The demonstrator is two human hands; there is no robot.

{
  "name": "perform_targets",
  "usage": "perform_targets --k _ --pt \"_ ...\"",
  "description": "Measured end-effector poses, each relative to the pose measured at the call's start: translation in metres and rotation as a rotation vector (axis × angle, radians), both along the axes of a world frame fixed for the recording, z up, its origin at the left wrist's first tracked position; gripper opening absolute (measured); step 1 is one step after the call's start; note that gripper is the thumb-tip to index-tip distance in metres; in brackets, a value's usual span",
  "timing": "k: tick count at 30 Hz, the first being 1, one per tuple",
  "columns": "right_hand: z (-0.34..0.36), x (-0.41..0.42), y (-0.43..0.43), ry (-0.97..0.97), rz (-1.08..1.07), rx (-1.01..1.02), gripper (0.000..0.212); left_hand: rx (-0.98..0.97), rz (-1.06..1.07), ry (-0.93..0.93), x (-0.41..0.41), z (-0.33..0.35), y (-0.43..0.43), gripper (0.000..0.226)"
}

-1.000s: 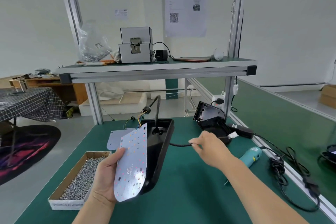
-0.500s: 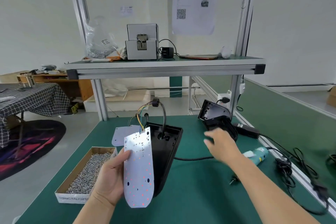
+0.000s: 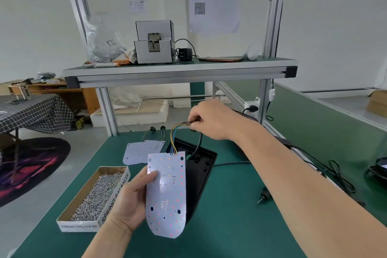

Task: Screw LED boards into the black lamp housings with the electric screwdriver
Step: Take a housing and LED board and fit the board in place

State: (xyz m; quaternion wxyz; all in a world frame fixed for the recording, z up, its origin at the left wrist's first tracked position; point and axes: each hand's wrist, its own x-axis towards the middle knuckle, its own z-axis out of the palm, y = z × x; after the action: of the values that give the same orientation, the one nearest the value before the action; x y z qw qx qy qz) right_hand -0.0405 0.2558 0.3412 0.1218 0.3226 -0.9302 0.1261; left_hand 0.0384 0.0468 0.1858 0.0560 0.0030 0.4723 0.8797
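**Step in hand (judged):** preparation before fastening. The board is not yet seated and no screw appears driven.

**Findings, left to right**
- Open brown cardboard box of small silver screws (image 3: 92, 195) sits at the left edge of the green-matted bench (image 3: 230, 232). One box; the screws are too many to count.
- Left hand (image 3: 129, 201) grips the long left edge of the board, thumb across its face and fingers behind.
- Flat white spare boards (image 3: 142, 151) lie on the mat behind. They look like two, overlapping.
- White round-ended LED board marked 12V (image 3: 166, 195), one, is held raised and tilted just left of the housing. I cannot tell whether it touches the rim.
- Coloured wire bundle (image 3: 173, 134), one, arcs up from the board's top edge.
- Black plastic lamp housing (image 3: 201, 174) lies open side up on the mat. Only one is plainly seen.
- Right hand (image 3: 211, 121) pinches the bundle where the wires meet the black sleeve, above the housing's far end.
- Electric screwdriver (image 3: 262, 195), one, lies on the mat with only its bit end showing. The right forearm hides the rest.

**Next move (judged):** tuck the wires into the housing and lay the board flat with its holes over the bosses. The right hand can then let go and take a screw and the driver.
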Motion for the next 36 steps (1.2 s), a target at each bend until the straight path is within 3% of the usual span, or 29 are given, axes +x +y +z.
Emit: perform_targets --k 7,12,15,24,26,28,30,34,36 --pt "-0.028 0.008 0.010 -0.135 0.054 -0.056 0.011 -0.068 0.010 0.064 -0.001 0.006 0.006 0.036" --pt "-0.060 0.011 0.016 0.098 0.061 -0.272 0.010 -0.130 0.004 0.106 0.000 0.012 0.011 0.034" --pt "-0.078 0.015 0.021 0.138 0.093 -0.372 0.012 -0.163 -0.028 0.140 0.003 0.013 0.014 0.031" --pt "-0.104 0.008 0.030 0.441 0.081 -0.383 0.015 -0.293 -0.147 0.254 0.007 0.016 0.025 0.040" --pt "-0.102 0.006 0.031 0.308 0.096 -0.471 0.030 -0.308 -0.160 0.268 0.007 0.018 0.025 0.039" --pt "-0.096 0.004 0.036 0.006 0.059 -0.541 0.050 -0.359 -0.167 0.294 0.006 0.020 0.024 0.035" --pt "-0.087 0.000 0.043 -0.188 0.004 -0.420 0.061 -0.411 -0.186 0.318 0.007 0.022 0.023 0.033" --pt "-0.078 0.000 0.046 -0.116 0.100 -0.189 0.014 -0.527 -0.222 0.358 0.008 0.020 0.023 0.041" --pt "-0.078 0.001 0.045 -0.090 0.074 -0.192 0.022 -0.596 -0.221 0.397 0.008 0.019 0.025 0.039"
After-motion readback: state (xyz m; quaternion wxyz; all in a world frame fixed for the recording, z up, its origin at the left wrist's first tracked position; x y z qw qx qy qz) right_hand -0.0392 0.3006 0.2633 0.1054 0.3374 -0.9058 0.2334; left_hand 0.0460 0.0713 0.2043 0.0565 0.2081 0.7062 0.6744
